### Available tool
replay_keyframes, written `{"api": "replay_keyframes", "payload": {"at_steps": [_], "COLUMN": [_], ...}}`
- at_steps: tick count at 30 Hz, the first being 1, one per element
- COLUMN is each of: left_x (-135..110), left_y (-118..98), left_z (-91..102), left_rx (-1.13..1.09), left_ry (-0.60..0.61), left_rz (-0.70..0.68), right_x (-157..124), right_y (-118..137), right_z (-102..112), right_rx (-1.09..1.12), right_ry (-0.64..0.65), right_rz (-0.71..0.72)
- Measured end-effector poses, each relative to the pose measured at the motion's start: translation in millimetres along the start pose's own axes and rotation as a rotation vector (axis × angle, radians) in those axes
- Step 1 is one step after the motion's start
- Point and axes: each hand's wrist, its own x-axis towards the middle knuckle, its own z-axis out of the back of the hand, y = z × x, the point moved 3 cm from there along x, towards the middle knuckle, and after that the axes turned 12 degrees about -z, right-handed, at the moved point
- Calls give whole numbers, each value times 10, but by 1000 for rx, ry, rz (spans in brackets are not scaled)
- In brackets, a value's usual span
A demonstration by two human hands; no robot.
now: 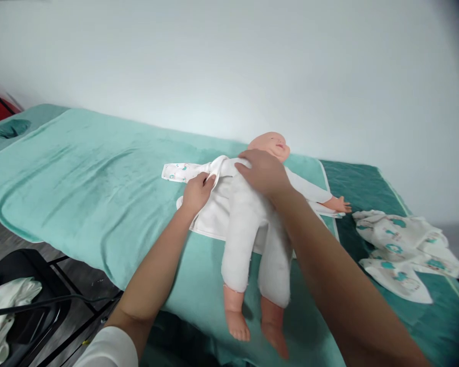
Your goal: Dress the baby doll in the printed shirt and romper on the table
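We stretch our left forearm (156, 270) and right forearm (336, 260) forward, both bare and converging, with our left grip (199, 192) curled, thumb and fingers pinched, and our right grip (264, 171) slightly farther ahead, palm down, its fingers extended leftward.

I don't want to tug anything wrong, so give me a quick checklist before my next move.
1. Baby doll lying on its back on the green cover: ok.
2. Left hand gripping the edge of the white garment: ok.
3. Right hand on the doll's upper body: ok.
4. Doll's arm inside the printed sleeve: cannot tell; no doll hand shows at its cuff.
5. Doll's bare hand uncovered, at picture right: ok.
6. Printed clothing apart from your hands: ok.
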Motion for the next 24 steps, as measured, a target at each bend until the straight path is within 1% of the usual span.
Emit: {"api": "replay_keyframes", "payload": {"at_steps": [2, 4, 5, 6, 7, 9, 12, 15, 17, 21, 24], "left_x": [-1, 2, 2, 2, 0, -14, -53, -92, -99, -35, 82], "left_y": [-29, -58, -70, -80, -88, -100, -116, -138, -170, -307, -433], "left_z": [-20, -33, -38, -41, -44, -45, -41, -34, -32, -31, -49], "left_rx": [-71, -134, -156, -171, -180, -199, -241, -292, -324, -389, -445], "left_ry": [-4, -23, -32, -39, -47, -62, -92, -123, -134, -161, -148], "left_rz": [-54, -96, -107, -113, -115, -119, -129, -119, -95, -54, -56], "right_x": [-155, -348, -447, -539, -616, -722, -786, -794, -786, -773, -784], "right_y": [-284, -596, -740, -860, -953, -1060, -1101, -1095, -1088, -1034, -944], "right_z": [91, 143, 152, 153, 150, 137, 106, 46, -5, -105, -160], "right_rx": [129, 236, 262, 267, 261, 247, 337, 533, 686, 1058, 1199], "right_ry": [-141, -281, -326, -340, -328, -256, -130, -66, -44, 71, 140], "right_rz": [-94, -272, -373, -455, -509, -551, -590, -645, -650, -606, -573]}}
